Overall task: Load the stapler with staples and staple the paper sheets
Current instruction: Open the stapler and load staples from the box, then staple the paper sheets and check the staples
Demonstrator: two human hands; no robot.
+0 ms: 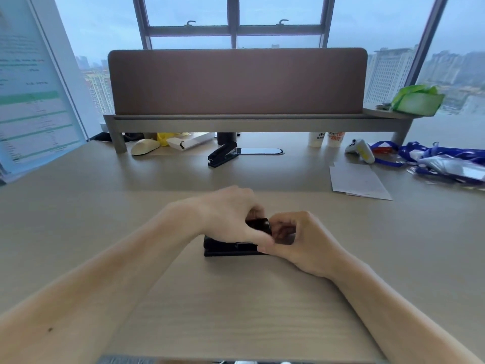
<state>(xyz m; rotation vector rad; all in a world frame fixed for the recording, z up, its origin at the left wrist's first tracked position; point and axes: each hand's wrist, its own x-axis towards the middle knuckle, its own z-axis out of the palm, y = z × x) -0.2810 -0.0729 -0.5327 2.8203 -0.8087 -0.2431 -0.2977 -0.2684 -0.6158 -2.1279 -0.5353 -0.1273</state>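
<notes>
Gripping from above, the left hand curls its fingers and thumb round the raised top arm of a black stapler, which lies lengthwise on the pale wood surface directly beneath both hands. The right hand meets it at the stapler's right end, its fingers curled tight against the lifted tip and its thumb laid along the lower front edge, so the two hands are together, touching, and both clamped on the same tool. Whether the right fingers also pinch any staples cannot be told, since the spot is shadowed and covered by the knuckles. Only the stapler's left half and base show past the left wrist. Beyond the right hand and well off to its right, a small stack of white paper sheets lies flat on the surface, apart from everything else. Straight ahead of the hands, far back, a second stapler sits closed under a raised shelf that carries a brown divider panel. Left of that second stapler rest a cream mouse and an open white carton; to its right stand two paper cups, and farther right lies a heap of blue lanyards.
</notes>
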